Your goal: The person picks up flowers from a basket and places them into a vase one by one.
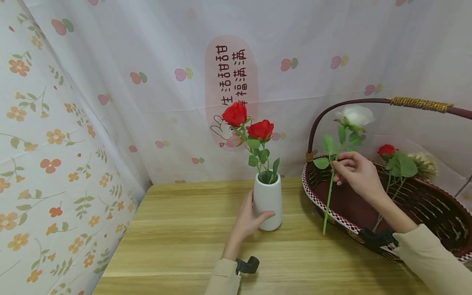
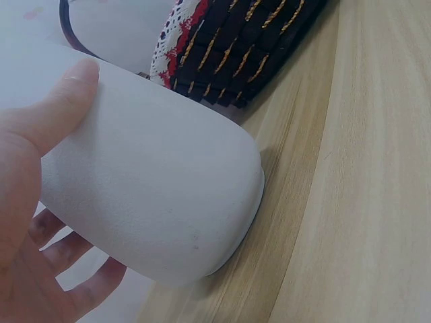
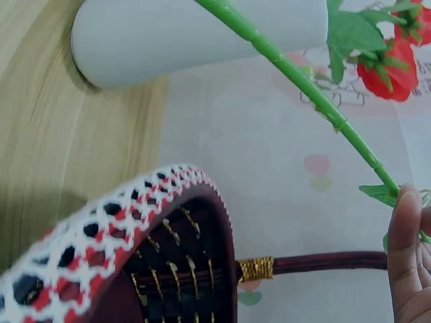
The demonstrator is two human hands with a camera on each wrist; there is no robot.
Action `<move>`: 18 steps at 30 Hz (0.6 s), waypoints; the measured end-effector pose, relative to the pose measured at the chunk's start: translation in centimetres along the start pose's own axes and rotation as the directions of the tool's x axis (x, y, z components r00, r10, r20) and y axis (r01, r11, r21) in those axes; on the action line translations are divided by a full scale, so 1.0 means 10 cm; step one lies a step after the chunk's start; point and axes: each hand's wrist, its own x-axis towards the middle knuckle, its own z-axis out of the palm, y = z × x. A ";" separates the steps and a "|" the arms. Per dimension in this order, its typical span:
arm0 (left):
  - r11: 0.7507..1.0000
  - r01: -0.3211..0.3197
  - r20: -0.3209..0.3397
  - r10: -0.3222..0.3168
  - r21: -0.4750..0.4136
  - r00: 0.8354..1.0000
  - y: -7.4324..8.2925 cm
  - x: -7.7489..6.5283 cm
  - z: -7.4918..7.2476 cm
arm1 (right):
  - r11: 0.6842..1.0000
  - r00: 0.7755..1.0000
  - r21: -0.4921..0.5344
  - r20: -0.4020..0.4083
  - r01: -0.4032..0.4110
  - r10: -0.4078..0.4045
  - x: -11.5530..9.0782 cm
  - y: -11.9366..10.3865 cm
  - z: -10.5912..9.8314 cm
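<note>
Two red roses (image 1: 260, 130) in vase (image 1: 268, 196), my left hand (image 1: 245, 219) curled round it. Right hand (image 1: 359, 174) pinches white rose (image 1: 355, 116), not yet in; more flowers (image 1: 386, 150) in basket (image 1: 355, 209).

This place looks like a corner of a home, although I cannot be certain, because a wooden table (image 1: 173, 237) stands beside hanging flowered cloth (image 1: 59, 164) and pale cloth (image 1: 155, 49) with Chinese writing (image 1: 232, 73), together with a white vase (image 1: 268, 198) of red roses (image 1: 235, 114) and a woven basket (image 1: 311, 196).
</note>
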 end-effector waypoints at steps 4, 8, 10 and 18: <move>1.000 -0.003 0.000 0.003 0.002 1.000 0.00 0.00 0.00 | 1.000 1.000 0.003 0.016 0.020 -0.020 -0.01 -0.06 0.06; 1.000 -0.002 0.003 0.002 0.003 1.000 -0.01 0.00 0.00 | 0.999 0.999 0.009 0.018 0.046 -0.046 -0.01 -0.13 0.10; 1.000 -0.004 0.003 0.004 0.005 1.000 -0.01 0.00 0.00 | 0.998 0.998 0.019 0.018 0.062 -0.063 0.00 -0.17 0.11; 1.000 0.006 0.003 -0.006 -0.006 1.000 -0.01 0.00 0.00 | 0.990 0.990 0.036 0.038 0.138 -0.139 0.06 -0.31 0.16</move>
